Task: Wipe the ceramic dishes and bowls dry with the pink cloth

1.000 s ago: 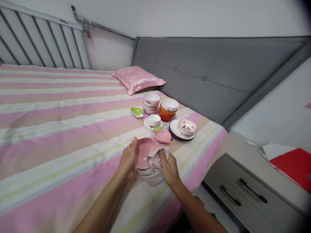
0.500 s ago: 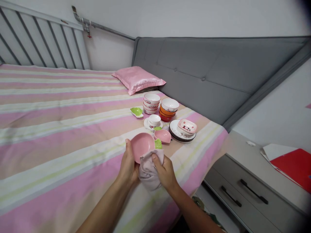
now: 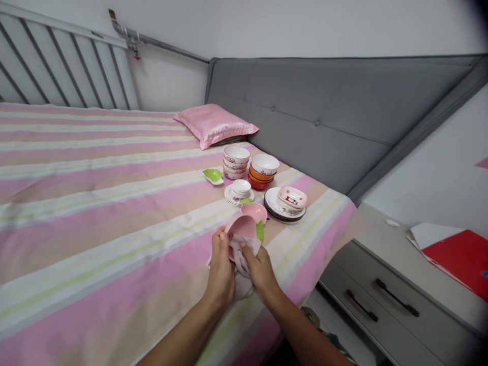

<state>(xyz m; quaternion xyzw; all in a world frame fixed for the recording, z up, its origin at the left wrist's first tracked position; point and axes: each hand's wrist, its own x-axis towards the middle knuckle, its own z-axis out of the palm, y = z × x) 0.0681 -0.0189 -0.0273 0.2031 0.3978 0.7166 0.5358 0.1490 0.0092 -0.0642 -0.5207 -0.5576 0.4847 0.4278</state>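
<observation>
A pink bowl with a green leaf-shaped tab [image 3: 242,226] is held tilted over the bed. My left hand [image 3: 222,264] grips its left side, fingers closed on the rim. My right hand [image 3: 260,267] pinches a pale pinkish-grey cloth [image 3: 244,274] against the bowl's near side. Part of the cloth hangs below, between both hands. Just beyond lies a second pink bowl [image 3: 254,212] with a green leaf. Behind it, small white bowls [image 3: 241,186] are stacked on white saucers [image 3: 229,195]. The cloth hides the lower part of the held bowl.
Stacked patterned bowls [image 3: 236,162], white, orange and red bowls [image 3: 261,174], and a green leaf-shaped dish [image 3: 213,176] stand farther back. Right of these, a pink dish [image 3: 293,196] sits on stacked plates [image 3: 276,208]. A drawer cabinet [image 3: 381,229] stands beside the bed.
The held bowl has moved right and tipped up more steeply. My left hand has shifted right, closer to my right hand, and the cloth is bunched between them.
</observation>
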